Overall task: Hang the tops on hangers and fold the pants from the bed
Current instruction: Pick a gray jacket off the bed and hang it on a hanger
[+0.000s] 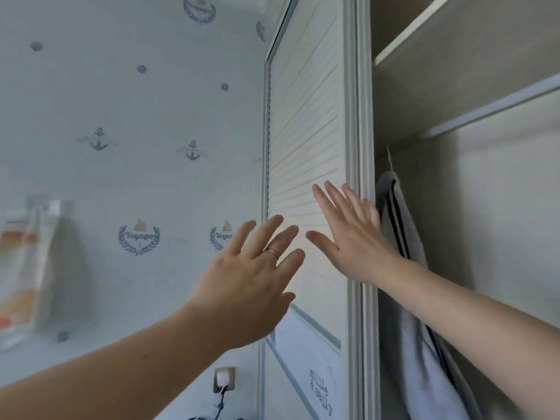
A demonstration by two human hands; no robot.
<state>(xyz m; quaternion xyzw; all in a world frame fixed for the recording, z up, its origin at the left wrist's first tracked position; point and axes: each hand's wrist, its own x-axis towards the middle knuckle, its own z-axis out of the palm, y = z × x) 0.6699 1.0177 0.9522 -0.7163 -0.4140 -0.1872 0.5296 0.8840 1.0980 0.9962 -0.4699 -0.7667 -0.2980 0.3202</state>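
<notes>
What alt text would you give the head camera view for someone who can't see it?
The left hand and right hand reach, fingers spread, toward a white slatted wardrobe door. Right of it, inside the open wardrobe, a grey top with dark stripes hangs. Anchor-patterned wallpaper covers the wall at left.

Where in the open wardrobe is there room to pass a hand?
Free: the bay right of the grey top, below the rail. Crowded: its left edge, where the top hangs beside the door frame and the right hand.
</notes>
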